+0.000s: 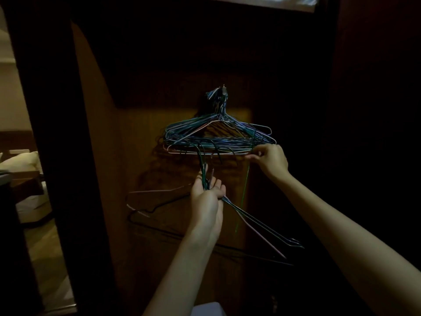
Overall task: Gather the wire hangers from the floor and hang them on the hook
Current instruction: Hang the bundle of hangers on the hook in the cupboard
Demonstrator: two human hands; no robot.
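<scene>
In the head view, a thick bunch of hung hangers (218, 135) is on the hook (224, 87) on the far wooden panel (136, 133) (the hook itself is hard to see). The left hand (208, 197) grips a bundle of held hangers (257, 226). The right hand (270, 159) pinches a thin green hanger (245, 190) beside the bunch; the dark hides its lower end.

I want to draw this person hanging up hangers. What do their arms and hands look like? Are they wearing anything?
Both arms are bare all the way up: no sleeves show. The left hand and right hand wear no gloves, and I see no rings, watch or bracelets, though the room is dim. The arms look slim and smooth.
</scene>
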